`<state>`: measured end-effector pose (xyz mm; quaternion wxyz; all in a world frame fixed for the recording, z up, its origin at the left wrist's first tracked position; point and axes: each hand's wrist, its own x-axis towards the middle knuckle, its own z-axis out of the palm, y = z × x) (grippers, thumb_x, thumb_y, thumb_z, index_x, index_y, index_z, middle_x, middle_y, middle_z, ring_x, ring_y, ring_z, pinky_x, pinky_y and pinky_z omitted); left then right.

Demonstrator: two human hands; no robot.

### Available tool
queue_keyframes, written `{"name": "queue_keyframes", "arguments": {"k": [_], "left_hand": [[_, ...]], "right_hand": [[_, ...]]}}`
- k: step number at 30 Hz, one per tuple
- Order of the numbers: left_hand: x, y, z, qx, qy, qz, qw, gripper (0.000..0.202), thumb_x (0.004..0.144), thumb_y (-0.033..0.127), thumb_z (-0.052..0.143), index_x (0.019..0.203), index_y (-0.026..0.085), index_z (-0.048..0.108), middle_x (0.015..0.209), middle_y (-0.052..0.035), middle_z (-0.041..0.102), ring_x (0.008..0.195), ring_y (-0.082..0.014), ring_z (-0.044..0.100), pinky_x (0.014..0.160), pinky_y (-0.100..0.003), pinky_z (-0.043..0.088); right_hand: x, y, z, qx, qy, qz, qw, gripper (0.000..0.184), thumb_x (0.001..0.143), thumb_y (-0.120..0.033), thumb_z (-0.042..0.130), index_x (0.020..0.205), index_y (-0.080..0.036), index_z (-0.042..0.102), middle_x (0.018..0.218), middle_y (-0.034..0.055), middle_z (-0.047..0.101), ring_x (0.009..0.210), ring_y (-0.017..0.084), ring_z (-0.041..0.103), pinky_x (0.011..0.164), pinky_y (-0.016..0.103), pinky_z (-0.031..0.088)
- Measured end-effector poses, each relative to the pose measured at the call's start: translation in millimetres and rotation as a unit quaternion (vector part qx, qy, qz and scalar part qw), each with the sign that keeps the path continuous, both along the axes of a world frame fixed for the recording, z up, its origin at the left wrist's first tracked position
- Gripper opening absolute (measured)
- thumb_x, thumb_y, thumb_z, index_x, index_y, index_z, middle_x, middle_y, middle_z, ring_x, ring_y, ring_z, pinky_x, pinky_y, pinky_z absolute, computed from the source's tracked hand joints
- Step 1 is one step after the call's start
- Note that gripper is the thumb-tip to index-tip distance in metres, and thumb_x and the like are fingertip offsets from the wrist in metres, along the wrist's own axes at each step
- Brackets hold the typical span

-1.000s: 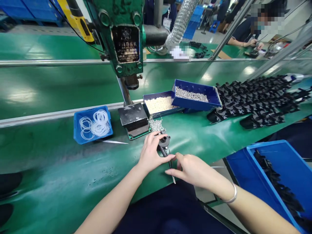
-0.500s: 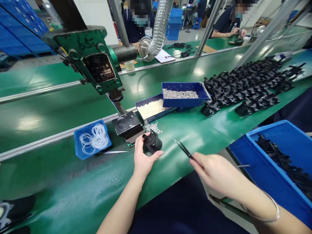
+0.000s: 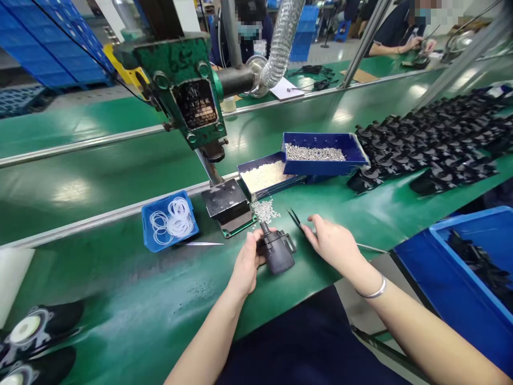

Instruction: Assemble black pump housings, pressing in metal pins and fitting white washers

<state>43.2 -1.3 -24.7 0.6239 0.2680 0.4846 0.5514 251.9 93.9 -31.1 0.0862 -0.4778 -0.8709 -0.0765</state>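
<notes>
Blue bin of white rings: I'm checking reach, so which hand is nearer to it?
Left. The left hand, gripping the black pump body, is to the right of the blue bin; the right hand, holding tweezers, is farther right, beyond the pump body.

Black pump housing (image 3: 277, 255), tilted on belt (image 3: 120, 278), tweezers (image 3: 295, 218) beside, seemingly closed

The single view comes from a camera worn on the person's head, looking forward and down across the green bench (image 3: 120, 299). The green press (image 3: 188, 96) stands just left of centre and leans, so the view is rolled a little. Close under the lens, in front of the press, the left hand (image 3: 246, 262) grips a black housing (image 3: 278, 256) and the right hand (image 3: 331, 240) holds tweezers (image 3: 295, 218). Behind the press the wide lens reaches a far bench (image 3: 385, 65) with seated co-workers (image 3: 395, 35). To the right of the press it takes in a heap of black parts (image 3: 433, 144).
</notes>
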Motion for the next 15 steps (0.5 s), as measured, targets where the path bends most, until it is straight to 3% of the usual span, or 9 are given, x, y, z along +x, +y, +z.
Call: {"name": "queue_keyframes", "arguments": {"k": [5, 9, 13, 15], "left_hand": [[-3, -3, 2.6, -0.013, 0.006, -0.026, 1.000, 0.082, 0.086, 0.085, 0.030, 0.124, 0.019, 0.062, 0.115, -0.0118, 0.069, 0.103, -0.0276, 0.066, 0.084, -0.037, 0.055], [-4, -2, 3.9, -0.034, 0.030, -0.058, 0.997, 0.088, 0.084, 0.088, 0.020, 0.121, 0.019, 0.062, 0.114, -0.0106, 0.069, 0.105, -0.0279, 0.065, 0.080, -0.037, 0.055], [-5, 0, 4.0, -0.033, 0.044, -0.083, 0.995, 0.091, 0.083, 0.088, 0.013, 0.119, 0.020, 0.062, 0.110, -0.0094, 0.070, 0.100, -0.0274, 0.066, 0.075, -0.035, 0.053], [-6, 0, 2.0, -0.028, 0.055, -0.091, 0.994, 0.090, 0.084, 0.087, 0.011, 0.117, 0.021, 0.062, 0.110, -0.0087, 0.070, 0.100, -0.0273, 0.066, 0.076, -0.036, 0.053]], "right_hand": [[-4, 12, -14.8, -0.024, 0.020, 0.079, 0.996, 0.021, 0.101, -0.028, 0.046, 0.098, -0.012, 0.060, 0.085, 0.0107, 0.060, 0.077, 0.024, 0.059, 0.073, 0.034, 0.045], [-9, 21, -22.6, -0.041, 0.023, 0.113, 0.993, 0.022, 0.099, -0.029, 0.049, 0.108, -0.011, 0.060, 0.096, 0.0135, 0.059, 0.085, 0.026, 0.056, 0.080, 0.038, 0.048], [-12, 16, 1.9, -0.040, 0.176, 0.115, 0.977, 0.025, 0.098, -0.030, 0.051, 0.117, -0.014, 0.057, 0.112, 0.0159, 0.059, 0.102, 0.028, 0.056, 0.092, 0.045, 0.048], [-14, 3, 20.5, -0.120, 0.286, 0.117, 0.943, 0.028, 0.099, -0.029, 0.052, 0.124, -0.019, 0.054, 0.119, 0.0142, 0.057, 0.106, 0.025, 0.058, 0.092, 0.042, 0.051]]}}
